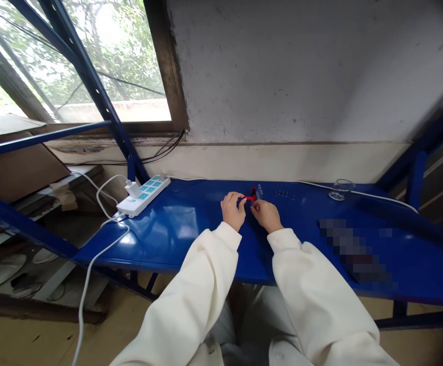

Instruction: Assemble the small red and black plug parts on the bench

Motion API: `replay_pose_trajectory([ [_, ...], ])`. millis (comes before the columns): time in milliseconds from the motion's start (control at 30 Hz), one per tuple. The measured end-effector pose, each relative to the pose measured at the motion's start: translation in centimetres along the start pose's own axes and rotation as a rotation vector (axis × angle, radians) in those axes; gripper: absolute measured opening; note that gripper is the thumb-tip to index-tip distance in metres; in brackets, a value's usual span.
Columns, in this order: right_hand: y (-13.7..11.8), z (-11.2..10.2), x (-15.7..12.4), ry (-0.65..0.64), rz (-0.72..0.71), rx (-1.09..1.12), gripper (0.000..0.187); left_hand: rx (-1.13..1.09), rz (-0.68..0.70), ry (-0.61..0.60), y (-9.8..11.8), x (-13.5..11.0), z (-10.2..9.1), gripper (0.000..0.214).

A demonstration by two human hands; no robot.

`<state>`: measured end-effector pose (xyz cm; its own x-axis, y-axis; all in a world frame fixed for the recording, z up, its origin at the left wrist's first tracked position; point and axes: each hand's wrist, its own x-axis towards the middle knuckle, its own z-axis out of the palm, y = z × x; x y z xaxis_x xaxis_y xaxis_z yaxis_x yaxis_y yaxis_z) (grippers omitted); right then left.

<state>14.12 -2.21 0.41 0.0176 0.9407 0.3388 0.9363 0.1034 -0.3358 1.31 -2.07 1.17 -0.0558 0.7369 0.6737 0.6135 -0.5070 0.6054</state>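
Note:
Over the blue table, my left hand (232,210) is closed, thumb and fingers pinching a thin red piece (249,198). My right hand (267,214) is closed too, its fingertips pinched at the right end of the same piece. A short upright red and black part (254,192) shows just above the right fingertips; I cannot tell whether it is joined to the red piece. Right behind the right hand stands a small clear plastic object (259,191). Several tiny clear pieces (282,193) lie to its right. My fingers partly hide what they hold.
A white power strip (143,196) with a plugged-in charger and cable lies at the table's left. A clear glass cup (341,190) stands at the back right. A blurred-out dark object (353,251) lies at right. Blue frame posts (103,101) and a wall bound the table (176,239).

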Motion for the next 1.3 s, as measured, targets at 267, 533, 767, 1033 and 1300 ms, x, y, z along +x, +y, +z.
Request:
replay_pose_trajectory([
  [267,0.1,0.1,0.0,0.005,-0.006,-0.016,0.012,0.083,0.124,-0.099,-0.2,-0.1,-0.2,0.027],
  [533,0.0,-0.1,-0.1,0.089,0.048,0.102,0.018,0.227,0.250,-0.323,0.3,-0.5,-0.2,0.043],
  [767,0.1,0.0,-0.1,0.151,0.052,0.192,0.022,0.114,0.243,-0.277,0.0,-0.5,0.0,0.037],
  [1033,0.0,0.3,-0.1,0.150,-0.074,0.212,0.018,-0.201,0.106,-0.116,0.1,-0.1,0.4,0.016],
  [1300,-0.3,0.2,-0.2,0.163,-0.102,0.255,0.026,-0.293,-0.080,-0.081,-0.8,0.2,1.0,0.010],
])
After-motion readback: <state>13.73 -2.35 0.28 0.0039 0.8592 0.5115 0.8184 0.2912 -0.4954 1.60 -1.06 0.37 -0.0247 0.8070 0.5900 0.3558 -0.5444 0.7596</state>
